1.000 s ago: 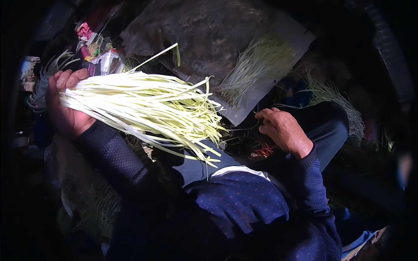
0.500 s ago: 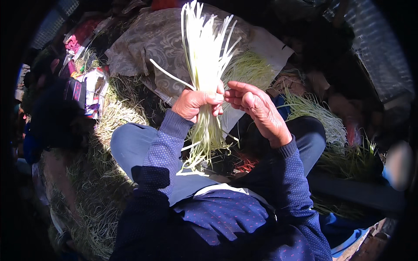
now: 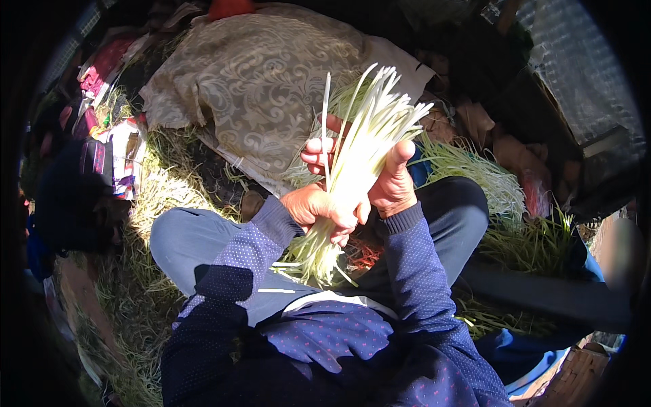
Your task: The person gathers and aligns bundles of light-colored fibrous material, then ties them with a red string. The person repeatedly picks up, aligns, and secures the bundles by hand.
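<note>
Left hand (image 3: 317,209) clamped round pale stalk bundle (image 3: 369,150); right hand (image 3: 393,188) cupped behind it, spread apart.

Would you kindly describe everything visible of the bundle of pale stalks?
The bundle is many long, thin, plant-like stalks, whitish above, yellow-green at the lower ends. It leans, top toward the right, above the lap. The left hand closes around its lower part; the right hand cups it from behind, higher up. One stalk stands apart at left.
</note>
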The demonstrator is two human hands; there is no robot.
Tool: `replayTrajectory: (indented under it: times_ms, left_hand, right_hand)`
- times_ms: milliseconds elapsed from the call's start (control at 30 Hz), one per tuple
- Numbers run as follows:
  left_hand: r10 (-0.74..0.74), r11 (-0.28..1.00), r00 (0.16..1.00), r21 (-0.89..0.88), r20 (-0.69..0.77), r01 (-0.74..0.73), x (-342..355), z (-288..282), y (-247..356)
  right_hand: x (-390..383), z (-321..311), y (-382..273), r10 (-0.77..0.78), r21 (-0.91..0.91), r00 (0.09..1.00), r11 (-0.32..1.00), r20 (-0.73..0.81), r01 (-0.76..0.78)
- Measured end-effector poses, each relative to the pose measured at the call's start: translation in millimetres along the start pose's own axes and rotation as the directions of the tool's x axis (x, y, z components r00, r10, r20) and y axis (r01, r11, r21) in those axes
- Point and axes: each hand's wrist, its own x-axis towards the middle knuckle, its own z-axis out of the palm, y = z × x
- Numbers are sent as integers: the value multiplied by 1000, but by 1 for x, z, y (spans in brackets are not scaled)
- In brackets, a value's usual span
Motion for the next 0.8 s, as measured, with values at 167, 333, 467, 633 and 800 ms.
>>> replayTrajectory:
  times_ms: [167,333,467,633,800]
  left_hand:
    - [-15,999,1000,-47,22,16,6,-4,-5]
    - [-14,1000,999,-3,-44,14,12,-10,-9]
    - [15,987,991,160,-131,6,14,-11,-9]
    - [80,935,980,354,-182,-11,11,-9,-14]
    - [49,813,972,575,-228,93,-8,-9,-2]
  right_hand:
    - [-4,-4,-7,-191,44,976,979,-107,197]
    - [-8,0,-16,-262,71,942,957,-209,281]
    - [-10,13,-21,-270,-92,900,963,-343,253]
    - [-10,36,-19,-229,-242,845,963,-483,122]
    - [-10,50,-18,-188,-249,852,966,-489,70]
